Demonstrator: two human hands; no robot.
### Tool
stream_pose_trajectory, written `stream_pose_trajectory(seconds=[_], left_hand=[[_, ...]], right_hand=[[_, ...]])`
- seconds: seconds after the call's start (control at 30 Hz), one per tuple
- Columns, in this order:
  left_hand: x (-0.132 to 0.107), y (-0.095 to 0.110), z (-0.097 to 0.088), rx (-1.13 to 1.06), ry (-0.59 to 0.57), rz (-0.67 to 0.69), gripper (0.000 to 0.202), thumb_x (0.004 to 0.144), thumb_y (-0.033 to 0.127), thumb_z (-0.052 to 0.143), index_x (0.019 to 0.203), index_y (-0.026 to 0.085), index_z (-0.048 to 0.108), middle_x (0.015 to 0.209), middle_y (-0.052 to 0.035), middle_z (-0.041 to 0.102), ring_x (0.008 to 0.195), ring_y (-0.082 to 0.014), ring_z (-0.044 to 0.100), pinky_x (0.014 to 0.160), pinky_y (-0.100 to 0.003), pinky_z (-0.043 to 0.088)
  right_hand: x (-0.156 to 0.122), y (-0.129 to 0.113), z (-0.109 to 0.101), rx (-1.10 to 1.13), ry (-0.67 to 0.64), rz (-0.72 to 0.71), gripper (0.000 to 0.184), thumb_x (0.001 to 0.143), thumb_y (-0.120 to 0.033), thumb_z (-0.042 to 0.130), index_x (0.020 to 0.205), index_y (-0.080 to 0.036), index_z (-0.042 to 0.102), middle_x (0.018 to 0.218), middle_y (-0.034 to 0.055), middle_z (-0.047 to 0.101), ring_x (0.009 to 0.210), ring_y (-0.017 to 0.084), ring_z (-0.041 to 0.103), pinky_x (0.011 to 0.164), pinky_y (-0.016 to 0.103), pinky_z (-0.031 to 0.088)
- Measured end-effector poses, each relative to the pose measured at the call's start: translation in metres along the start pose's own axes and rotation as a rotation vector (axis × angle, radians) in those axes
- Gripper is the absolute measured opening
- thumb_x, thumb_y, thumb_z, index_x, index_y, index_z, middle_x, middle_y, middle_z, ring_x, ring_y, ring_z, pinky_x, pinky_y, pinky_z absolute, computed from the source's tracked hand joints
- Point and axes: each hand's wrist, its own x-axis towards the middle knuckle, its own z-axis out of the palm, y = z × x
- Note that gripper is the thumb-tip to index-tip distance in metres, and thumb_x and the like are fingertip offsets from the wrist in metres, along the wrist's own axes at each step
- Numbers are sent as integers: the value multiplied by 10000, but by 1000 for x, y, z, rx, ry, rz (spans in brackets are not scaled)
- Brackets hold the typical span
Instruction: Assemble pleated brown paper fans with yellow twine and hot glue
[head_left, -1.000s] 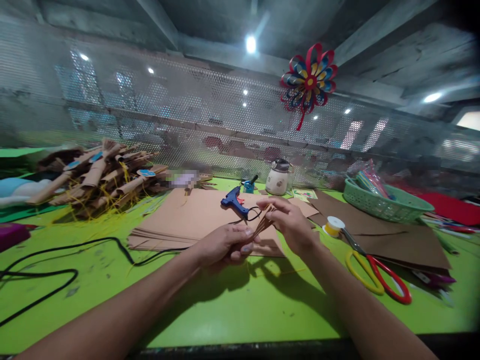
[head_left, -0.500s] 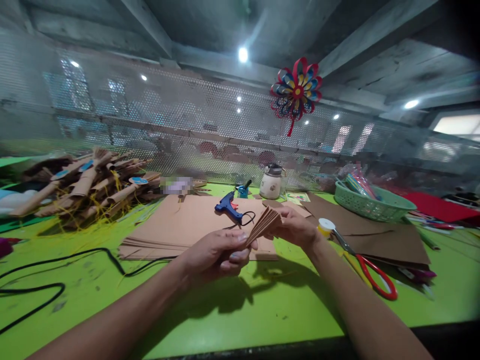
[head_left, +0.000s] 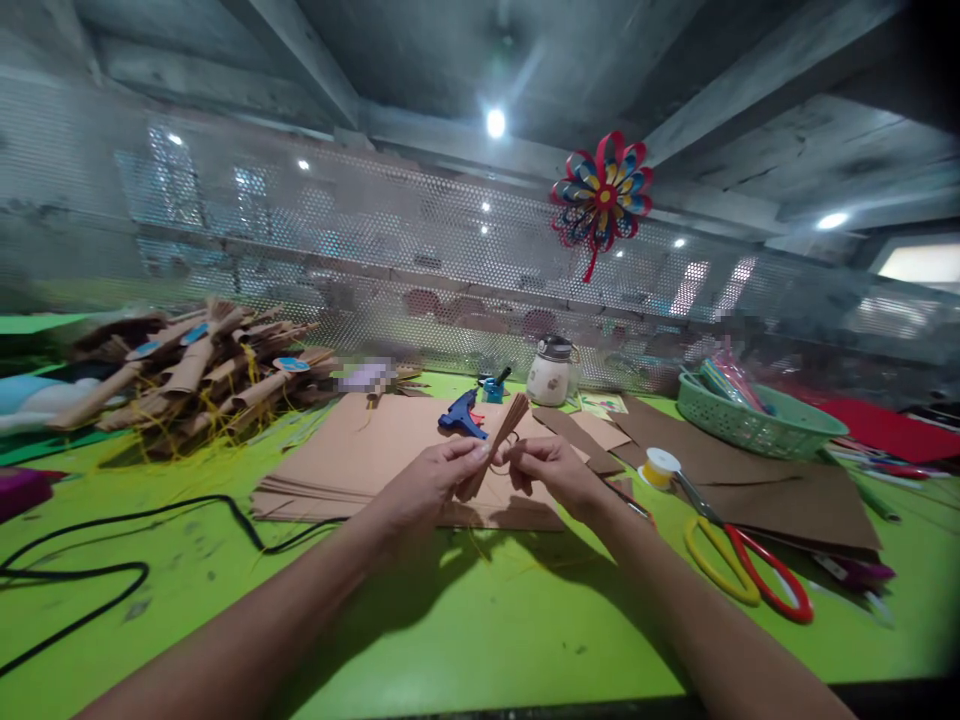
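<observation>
Pinched in my left hand [head_left: 442, 475] is a folded strip of brown pleated paper [head_left: 511, 422], held upright and tilted to the right. My right hand [head_left: 551, 472] is beside it, fingers curled and their tips pressed together close to the paper's right side. Whatever those fingertips hold, if anything, is too small to make out. Both hands are above the front edge of a stack of brown paper sheets [head_left: 337, 440]. Just behind them a blue glue gun [head_left: 461, 415] lies on the stack.
Red-and-yellow-handled scissors [head_left: 720, 545] and a white-topped thread spool [head_left: 660, 467] lie to the right. Behind them are dark brown sheets [head_left: 810, 495] and a green basket [head_left: 765, 420]. Rolled paper pieces [head_left: 217, 370] pile up left, a black cord [head_left: 232, 510] crosses the table, and a jar [head_left: 551, 372] stands behind.
The pleated paper has turned from slanting right to nearly upright, its folds closer together. My right hand has let go of its upper end and moved down beside it. The view has shifted slightly.
</observation>
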Motion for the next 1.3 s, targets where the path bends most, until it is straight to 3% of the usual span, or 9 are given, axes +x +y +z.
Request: stream_pose_trajectory(seconds=[0.1,0.2,0.4,0.47,0.5,0.63,0.8,1.0,1.3], left_hand=[[1,1,-1,-39,14,-29,193,773,334,663,857,163,692,999,-80,630,862,-174,529,708,-259,382],[3,-1,-1,-120,-27,-67,235,760,348,673,882,149,695,943,-102,657,818,-186,575,729,-292,415],[6,-11,-1,-149,61,-50,232,722,333,709,783,113,665,774,-76,660,730,-159,598,709,-272,445],[6,-11,-1,-127,90,-67,231,712,317,716,773,101,660,747,-74,653,695,-150,593,675,-262,450],[5,-11,0,-110,95,-71,230,713,312,713,764,94,658,727,-73,646,667,-142,586,640,-253,446],[4,-9,-1,-73,84,-86,212,744,295,683,760,86,652,657,-42,604,540,-84,500,537,-214,385],[4,-11,1,-50,-12,-203,228,761,317,674,786,91,658,623,-5,543,528,-57,438,501,-190,297],[3,-13,4,-77,-77,-212,241,763,318,670,805,81,667,639,-8,522,545,-59,412,476,-198,239],[1,-10,4,-104,-55,-247,247,776,299,652,834,60,672,647,-13,525,527,-46,423,472,-174,246]], right_hand=[[-1,8,13,-90,-25,44,168,767,-230,564,730,-147,705,484,-34,526,433,82,427,450,216,341],[-6,11,27,-186,-95,47,176,750,-175,527,668,-149,680,490,-39,493,436,78,382,438,210,305],[-15,-11,26,-579,-339,-91,318,842,-291,519,572,-160,622,510,-40,464,476,83,359,486,226,320],[-15,-25,17,-697,-306,-153,252,819,-316,573,636,-172,669,577,-14,554,536,109,459,548,251,394],[-15,-32,12,-722,-201,-200,199,806,-311,595,693,-181,693,653,11,609,612,138,521,605,279,432],[-14,-46,0,-637,125,-359,215,782,-257,617,983,-227,689,1043,76,649,979,227,575,801,385,477],[-11,-38,-6,-517,310,-304,383,764,-285,644,1140,-225,603,1156,102,592,1011,237,568,817,401,497],[-8,-30,-10,-145,-12,-152,357,821,-326,596,1166,-235,602,1052,72,653,849,176,636,775,370,532],[-8,-24,-12,-39,-7,-139,266,861,-336,567,1098,-248,649,1008,55,672,787,141,630,745,333,532]])
